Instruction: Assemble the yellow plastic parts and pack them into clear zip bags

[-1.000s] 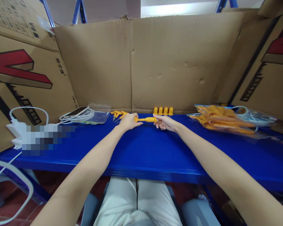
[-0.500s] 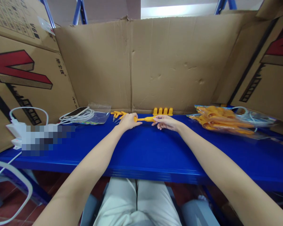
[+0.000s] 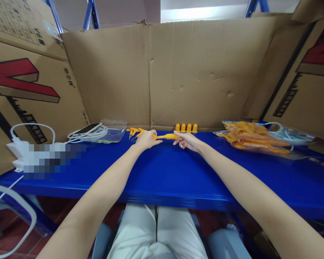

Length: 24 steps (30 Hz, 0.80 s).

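A slim orange plastic piece with a ribbed shaft is held level above the far part of the blue table. My left hand is closed on its left end. My right hand pinches its thicker right end with fingertips. Behind the hands, a row of several small orange caps stands against the cardboard wall. A few small orange parts lie just left of my left hand.
A clear bag of orange pieces lies at the right. A phone with coiled white cable rests on a plastic bag at the left, near a white charger. Cardboard walls enclose the back and sides.
Both hands and the orange piece stay almost in place. My right hand's fingers have shifted slightly along the piece's right end.
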Each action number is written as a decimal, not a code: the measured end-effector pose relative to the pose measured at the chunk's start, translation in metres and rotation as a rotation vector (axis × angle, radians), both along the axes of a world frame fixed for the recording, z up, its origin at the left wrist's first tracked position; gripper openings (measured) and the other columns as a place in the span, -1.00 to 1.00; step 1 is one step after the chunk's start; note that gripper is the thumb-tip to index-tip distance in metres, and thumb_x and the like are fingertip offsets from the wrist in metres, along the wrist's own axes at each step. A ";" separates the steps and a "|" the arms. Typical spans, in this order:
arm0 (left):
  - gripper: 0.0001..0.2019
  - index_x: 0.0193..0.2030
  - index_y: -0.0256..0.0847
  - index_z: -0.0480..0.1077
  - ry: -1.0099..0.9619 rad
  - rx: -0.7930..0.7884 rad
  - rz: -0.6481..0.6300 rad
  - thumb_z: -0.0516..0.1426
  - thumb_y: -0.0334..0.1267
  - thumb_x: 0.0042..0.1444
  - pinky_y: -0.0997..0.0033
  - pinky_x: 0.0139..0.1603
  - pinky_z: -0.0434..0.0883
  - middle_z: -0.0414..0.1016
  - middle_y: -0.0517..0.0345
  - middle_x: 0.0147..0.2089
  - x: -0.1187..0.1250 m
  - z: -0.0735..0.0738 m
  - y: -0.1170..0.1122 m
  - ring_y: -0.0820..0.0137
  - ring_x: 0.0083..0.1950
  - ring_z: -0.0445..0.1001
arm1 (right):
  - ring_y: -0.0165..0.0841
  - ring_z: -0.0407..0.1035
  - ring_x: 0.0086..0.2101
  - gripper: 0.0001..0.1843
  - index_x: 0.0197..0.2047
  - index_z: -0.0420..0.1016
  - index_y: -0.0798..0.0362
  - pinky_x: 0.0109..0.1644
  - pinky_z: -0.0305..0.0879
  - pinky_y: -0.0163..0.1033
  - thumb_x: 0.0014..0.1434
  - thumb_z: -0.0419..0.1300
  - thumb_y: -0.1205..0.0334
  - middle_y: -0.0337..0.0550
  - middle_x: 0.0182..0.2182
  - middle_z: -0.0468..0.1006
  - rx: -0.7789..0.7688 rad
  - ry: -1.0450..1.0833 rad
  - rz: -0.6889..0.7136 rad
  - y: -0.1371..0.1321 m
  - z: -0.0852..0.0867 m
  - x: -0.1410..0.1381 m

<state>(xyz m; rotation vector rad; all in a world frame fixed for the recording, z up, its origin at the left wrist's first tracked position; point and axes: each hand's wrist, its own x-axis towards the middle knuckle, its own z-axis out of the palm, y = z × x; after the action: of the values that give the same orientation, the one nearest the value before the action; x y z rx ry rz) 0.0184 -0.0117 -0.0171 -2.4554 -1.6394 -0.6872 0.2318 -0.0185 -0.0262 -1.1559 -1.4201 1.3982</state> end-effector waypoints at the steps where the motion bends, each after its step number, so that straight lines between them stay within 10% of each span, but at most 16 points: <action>1: -0.64 -0.24 -0.14 0.39 0.001 0.001 0.004 0.17 0.07 -0.07 0.35 -0.24 0.33 0.51 0.10 -0.34 0.000 0.000 0.000 0.24 -0.24 0.48 | -0.56 0.18 -0.75 -0.68 -0.34 0.39 0.16 -0.73 0.12 -0.43 0.18 0.09 0.03 -0.10 -0.57 0.53 -0.009 0.005 -0.004 0.000 0.000 -0.001; 24: -0.66 -0.22 -0.14 0.38 -0.031 0.016 0.015 0.17 0.04 -0.05 0.35 -0.25 0.32 0.49 0.10 -0.35 0.002 0.000 -0.002 0.23 -0.24 0.47 | -0.57 0.10 -0.77 -0.65 -0.44 0.31 0.07 -0.76 0.04 -0.45 0.14 0.10 -0.06 -0.15 -0.65 0.47 -0.223 0.054 -0.160 0.000 0.007 -0.010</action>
<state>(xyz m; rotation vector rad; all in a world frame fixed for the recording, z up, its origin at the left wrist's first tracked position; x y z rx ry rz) 0.0206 -0.0141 -0.0168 -2.4313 -1.6545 -0.7369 0.2223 -0.0189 -0.0188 -1.3312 -1.1283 1.4886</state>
